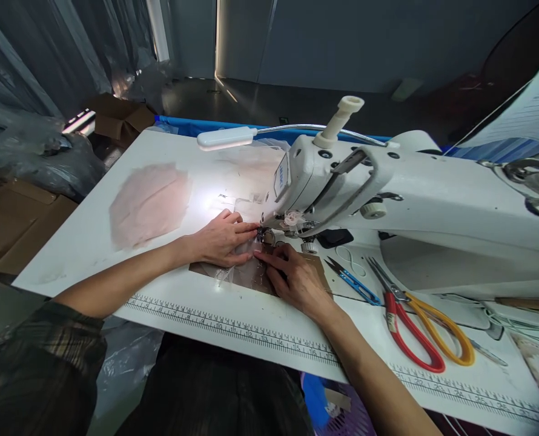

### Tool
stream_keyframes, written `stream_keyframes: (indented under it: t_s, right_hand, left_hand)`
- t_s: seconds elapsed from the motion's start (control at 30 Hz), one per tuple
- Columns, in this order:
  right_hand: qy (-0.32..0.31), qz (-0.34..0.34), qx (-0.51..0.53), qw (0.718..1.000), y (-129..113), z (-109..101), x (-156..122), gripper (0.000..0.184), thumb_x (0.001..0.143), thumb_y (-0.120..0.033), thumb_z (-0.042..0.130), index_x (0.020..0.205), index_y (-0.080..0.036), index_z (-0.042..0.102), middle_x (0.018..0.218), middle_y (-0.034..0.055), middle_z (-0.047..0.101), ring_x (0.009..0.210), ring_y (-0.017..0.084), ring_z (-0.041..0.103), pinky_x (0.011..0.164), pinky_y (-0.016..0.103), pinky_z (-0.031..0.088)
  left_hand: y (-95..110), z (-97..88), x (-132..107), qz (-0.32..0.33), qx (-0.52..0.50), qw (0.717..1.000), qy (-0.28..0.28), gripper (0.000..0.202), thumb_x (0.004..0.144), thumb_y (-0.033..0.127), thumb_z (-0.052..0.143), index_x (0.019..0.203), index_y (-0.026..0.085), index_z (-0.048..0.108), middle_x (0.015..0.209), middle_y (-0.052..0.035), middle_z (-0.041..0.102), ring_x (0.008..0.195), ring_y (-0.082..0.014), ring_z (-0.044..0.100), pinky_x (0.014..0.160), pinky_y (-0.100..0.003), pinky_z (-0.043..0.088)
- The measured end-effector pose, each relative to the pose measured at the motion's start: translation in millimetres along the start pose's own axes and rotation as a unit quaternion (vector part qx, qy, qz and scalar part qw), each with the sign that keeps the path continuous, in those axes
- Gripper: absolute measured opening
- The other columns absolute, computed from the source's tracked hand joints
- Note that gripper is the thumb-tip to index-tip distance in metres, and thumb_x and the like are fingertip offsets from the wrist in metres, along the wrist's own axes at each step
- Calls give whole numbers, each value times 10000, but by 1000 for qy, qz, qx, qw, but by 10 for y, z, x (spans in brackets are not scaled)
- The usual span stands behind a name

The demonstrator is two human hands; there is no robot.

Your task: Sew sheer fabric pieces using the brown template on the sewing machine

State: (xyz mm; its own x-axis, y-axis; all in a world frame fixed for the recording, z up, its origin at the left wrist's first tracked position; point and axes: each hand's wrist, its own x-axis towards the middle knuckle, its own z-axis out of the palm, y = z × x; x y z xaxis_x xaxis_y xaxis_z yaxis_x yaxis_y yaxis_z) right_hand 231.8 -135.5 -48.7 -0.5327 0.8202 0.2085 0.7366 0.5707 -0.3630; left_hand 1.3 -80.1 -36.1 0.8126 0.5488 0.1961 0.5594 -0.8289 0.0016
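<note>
A piece of sheer, pale fabric [251, 275] lies under the needle area of a white sewing machine [297, 175]. My left hand [221, 239] rests flat on this cloth, fingers stretched toward the presser foot [261, 234]. From the other side, my right hand [297, 281] touches the fabric just in front of the foot. Its index finger is extended and the thumb sits apart from it. Part of the cloth is hidden beneath both hands. A brown plate [201, 268] shows under the fabric.
A pink sheer piece [149, 203] lies on the white table [88, 242] at left. Blue thread snips [355, 283] and red-and-yellow-handled scissors [415, 315] lie at right. A lamp [226, 139] lights the work area. Cardboard boxes [19, 224] stand left; a purple basket [351, 415] is below.
</note>
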Motion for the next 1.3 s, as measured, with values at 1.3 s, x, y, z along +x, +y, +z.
stream_keyframes:
  t_s: [1.3]
  right_hand:
    - [56,-75,-61,994,11,73,-40,365,932,-217,436,1215,-175,663,949,128,554,779,204,549,685,352,518]
  left_hand:
    - [202,-61,-312,223,-15,965,137,147,884,149,527,854,161,671,961,-43,740,788,-154,656,737,-331,489]
